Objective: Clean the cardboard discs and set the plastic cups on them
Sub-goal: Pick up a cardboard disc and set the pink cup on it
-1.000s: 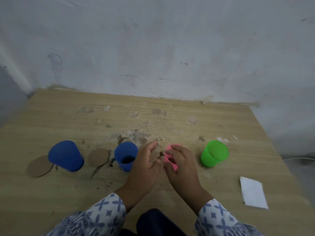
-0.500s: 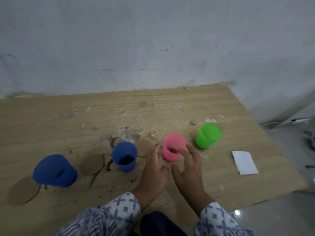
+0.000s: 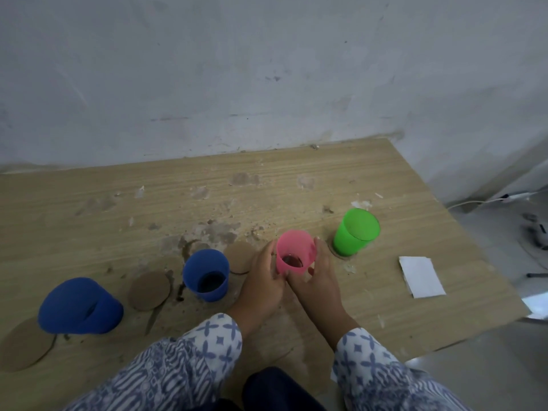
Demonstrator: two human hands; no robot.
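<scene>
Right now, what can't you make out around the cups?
Head view:
Under the pink cup: left hand and right hand hide whether a disc lies there.
Below the green cup: it covers the right disc except a sliver.
The leftmost disc: overlapped by the left blue cup, cut by frame edge.

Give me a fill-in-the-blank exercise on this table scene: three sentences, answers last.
1. The left hand and right hand grip the plastic cup coloured ____.
2. The folded white paper lies nearest the cup coloured ____.
3. The count of blue plastic cups is ____.
Missing words: pink; green; two.
</scene>
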